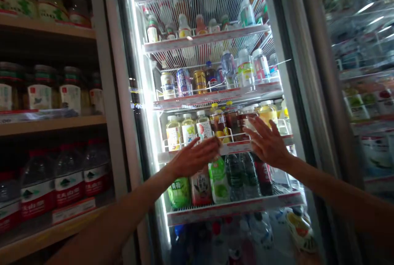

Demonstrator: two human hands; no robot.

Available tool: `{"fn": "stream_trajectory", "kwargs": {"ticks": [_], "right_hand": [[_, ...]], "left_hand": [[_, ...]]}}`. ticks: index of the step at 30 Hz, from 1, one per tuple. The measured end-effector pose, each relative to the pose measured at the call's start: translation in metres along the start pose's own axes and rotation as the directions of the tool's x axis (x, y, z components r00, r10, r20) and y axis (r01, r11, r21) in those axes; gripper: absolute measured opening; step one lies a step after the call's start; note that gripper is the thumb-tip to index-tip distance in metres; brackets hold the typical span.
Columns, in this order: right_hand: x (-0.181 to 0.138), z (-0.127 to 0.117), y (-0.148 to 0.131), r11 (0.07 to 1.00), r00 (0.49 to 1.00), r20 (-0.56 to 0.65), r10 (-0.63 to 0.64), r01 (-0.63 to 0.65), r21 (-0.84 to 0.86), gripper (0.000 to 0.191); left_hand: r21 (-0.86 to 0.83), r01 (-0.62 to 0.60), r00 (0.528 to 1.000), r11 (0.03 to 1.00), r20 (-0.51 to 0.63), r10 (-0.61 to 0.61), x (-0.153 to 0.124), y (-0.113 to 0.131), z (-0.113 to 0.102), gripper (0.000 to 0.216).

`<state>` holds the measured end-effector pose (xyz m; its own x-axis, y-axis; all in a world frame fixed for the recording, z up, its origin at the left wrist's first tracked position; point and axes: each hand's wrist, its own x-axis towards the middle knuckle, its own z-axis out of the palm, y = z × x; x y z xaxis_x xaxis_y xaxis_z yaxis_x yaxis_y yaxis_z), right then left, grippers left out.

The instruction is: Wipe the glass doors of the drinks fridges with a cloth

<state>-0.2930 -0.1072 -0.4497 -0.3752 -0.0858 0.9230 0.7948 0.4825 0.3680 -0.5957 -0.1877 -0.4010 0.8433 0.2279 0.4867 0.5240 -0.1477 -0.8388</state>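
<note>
- Since the head view is the only one on hand, everything comes from it: a lit fridge (137,92) stands with its glass door (353,72) apparently swung out to the right, which leaves the shelves within reach of both arms.
- The left hand (195,158) is released and flat, fingers stretched toward the right. It holds nothing and hovers in front of the price strip (237,147) on the middle shelf, just below the pale bottles (188,130). Whether it touches the strip I cannot tell.
- The right hand (267,144) is likewise released, fingers spread, grasping nothing. It sits in front of the same shelf edge, just beside the dark bottles (232,121) and below a yellow bottle (267,114).
- Those bottles stand upright in wire lanes with labels outward, likely so each row stays in line and reads from the front.
- One shelf down, a green bottle (219,178) and clear bottles (243,174) stand against the front rail, which seems to keep them from sliding out.
- Higher up, cans (200,81) stand in a row behind a low guard.
- To the left, wooden shelves (52,125) carry jars (40,94) in the middle and big water jugs (69,174) lowest, probably because of their weight.
</note>
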Motion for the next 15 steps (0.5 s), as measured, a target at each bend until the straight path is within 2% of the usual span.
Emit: {"fn": "stream_trajectory", "kwargs": {"ticks": [1,3,4,5,6,7,8,9,10,11,12,13,14,15], "right_hand": [[-0.002,-0.001,0.001,1.000,1.000,-0.012,0.000,0.000,-0.005,0.062],[-0.005,-0.003,0.003,0.999,0.998,-0.047,0.038,-0.039,-0.022,0.061],[-0.007,-0.004,0.003,0.998,0.997,-0.056,0.054,-0.056,-0.026,0.061],[-0.009,-0.006,0.004,0.998,0.997,-0.051,0.057,-0.058,-0.026,0.061],[-0.012,-0.008,0.006,0.999,0.998,-0.037,0.046,-0.047,-0.022,0.060],[-0.015,-0.010,0.007,0.999,0.999,-0.019,0.032,-0.032,-0.017,0.059],[-0.018,-0.012,0.009,1.000,1.000,-0.002,0.023,-0.023,-0.013,0.059],[-0.021,-0.014,0.011,1.000,1.000,0.002,0.024,-0.024,-0.013,0.059],[-0.025,-0.016,0.013,0.999,0.999,-0.003,0.038,-0.038,-0.018,0.058],[-0.028,-0.018,0.016,0.998,0.998,-0.013,0.060,-0.060,-0.027,0.058],[-0.031,-0.020,0.020,0.996,0.996,-0.024,0.082,-0.083,-0.039,0.058],[-0.035,-0.022,0.023,0.994,0.995,-0.026,0.097,-0.098,-0.049,0.057],[-0.038,-0.024,0.026,0.993,0.995,-0.019,0.101,-0.101,-0.056,0.057],[-0.040,-0.026,0.029,0.993,0.995,-0.006,0.097,-0.097,-0.062,0.056]], "left_hand": [[0.020,0.143,0.987,0.990,-0.071,-0.141,0.005,-0.001,0.000,0.046],[0.010,0.445,0.875,0.896,-0.217,-0.432,0.015,-0.001,0.001,0.045],[-0.003,0.467,0.859,0.884,-0.234,-0.455,0.020,0.002,0.002,0.046],[-0.008,0.362,0.913,0.932,-0.198,-0.357,0.025,0.007,0.003,0.047],[-0.017,0.170,0.977,0.985,-0.128,-0.171,0.030,0.012,0.004,0.047],[-0.036,-0.032,0.998,0.999,-0.056,0.030,0.034,0.017,0.005,0.046],[-0.053,-0.143,0.990,0.988,-0.003,0.143,0.040,0.021,0.006,0.044],[-0.052,-0.118,0.993,0.992,0.011,0.119,0.045,0.023,0.007,0.043],[-0.037,0.030,0.999,0.999,-0.013,-0.031,0.051,0.024,0.008,0.042],[-0.026,0.241,0.968,0.970,-0.068,-0.242,0.057,0.024,0.009,0.042],[-0.028,0.411,0.903,0.911,-0.126,-0.411,0.063,0.025,0.011,0.043],[-0.037,0.472,0.868,0.881,-0.154,-0.472,0.068,0.028,0.013,0.043],[-0.043,0.414,0.897,0.909,-0.147,-0.416,0.074,0.031,0.016,0.044],[-0.050,0.246,0.961,0.968,-0.114,-0.250,0.079,0.034,0.018,0.044]]}}
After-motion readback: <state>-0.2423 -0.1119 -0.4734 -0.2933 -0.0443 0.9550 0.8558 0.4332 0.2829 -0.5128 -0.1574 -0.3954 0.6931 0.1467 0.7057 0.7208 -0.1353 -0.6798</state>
